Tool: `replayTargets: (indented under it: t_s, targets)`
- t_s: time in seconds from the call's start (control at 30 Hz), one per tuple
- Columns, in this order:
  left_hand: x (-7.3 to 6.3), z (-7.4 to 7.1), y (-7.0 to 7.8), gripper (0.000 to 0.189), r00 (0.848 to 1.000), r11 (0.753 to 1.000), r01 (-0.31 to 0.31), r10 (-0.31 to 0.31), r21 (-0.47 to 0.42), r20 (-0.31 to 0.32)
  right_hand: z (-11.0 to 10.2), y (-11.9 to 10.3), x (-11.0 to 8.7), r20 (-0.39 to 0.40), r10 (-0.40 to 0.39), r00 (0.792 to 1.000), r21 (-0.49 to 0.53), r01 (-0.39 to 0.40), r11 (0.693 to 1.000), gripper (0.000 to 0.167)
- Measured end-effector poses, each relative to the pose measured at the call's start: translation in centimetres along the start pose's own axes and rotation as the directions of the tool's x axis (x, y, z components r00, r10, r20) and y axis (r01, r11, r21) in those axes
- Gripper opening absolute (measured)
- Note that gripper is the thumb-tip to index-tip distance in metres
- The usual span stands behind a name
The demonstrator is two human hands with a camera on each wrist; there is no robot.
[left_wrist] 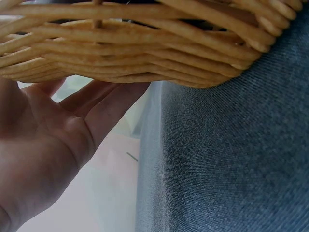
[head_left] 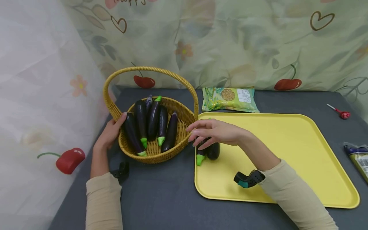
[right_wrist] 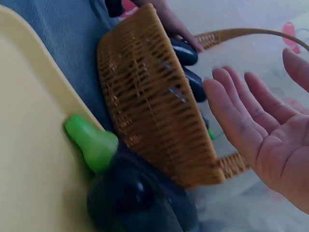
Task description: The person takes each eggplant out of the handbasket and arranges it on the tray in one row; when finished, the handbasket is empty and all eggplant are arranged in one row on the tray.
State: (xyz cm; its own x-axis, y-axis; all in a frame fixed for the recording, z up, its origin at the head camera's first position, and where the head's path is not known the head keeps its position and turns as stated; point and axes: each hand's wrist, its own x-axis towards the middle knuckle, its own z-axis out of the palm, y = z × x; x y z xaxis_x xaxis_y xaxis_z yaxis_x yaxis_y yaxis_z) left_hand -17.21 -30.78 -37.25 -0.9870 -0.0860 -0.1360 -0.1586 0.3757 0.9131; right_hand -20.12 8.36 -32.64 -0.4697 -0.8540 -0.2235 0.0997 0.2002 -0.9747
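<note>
A wicker basket (head_left: 156, 158) with a tall arched handle stands on the left, tilted slightly, and several dark eggplants (head_left: 154, 118) lie inside it. My left hand (head_left: 108, 132) holds the basket's left rim near the handle's base, thumb over the top; in the left wrist view its fingers (left_wrist: 113, 104) reach along the outer wall. The right hand (head_left: 217, 131) hovers at the basket's right side with fingers loosely extended and nothing in them. Under it, two eggplants (head_left: 213, 151) lie on the left end of a yellow tray (head_left: 270, 153), partly hidden by that hand.
Behind the tray lies a green and yellow food packet (head_left: 228, 99). A red lollipop (head_left: 343, 114) is at the back right, and another packet (head_left: 359, 158) lies past the tray's right edge. Printed cloth hangs at the back and left of the dark table (head_left: 161, 198).
</note>
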Motion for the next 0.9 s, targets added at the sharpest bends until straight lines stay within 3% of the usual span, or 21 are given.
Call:
replayTargets:
  t_s: [0.4, 0.63, 0.9]
  targets:
    - [0.1, 0.0, 0.0, 0.067, 1.0, 1.0, 0.009, -0.009, -0.015, -0.002, 3.4, -0.6, 5.9, 0.082, -0.006, 0.997, 0.148, -0.006, 0.989, 0.04]
    - [0.1, -0.1, 0.1, 0.065, 1.0, 1.0, 0.007, -0.007, -0.023, 0.003, 5.2, -0.6, 8.9, 0.016, 0.002, 1.0, 0.228, -0.006, 0.974, 0.046]
    - [0.2, -0.2, -0.1, 0.065, 1.0, 0.999, 0.019, -0.019, -0.029, 0.008, 6.5, -0.2, 11.9, -0.053, 0.06, 0.997, 0.253, -0.045, 0.966, 0.048]
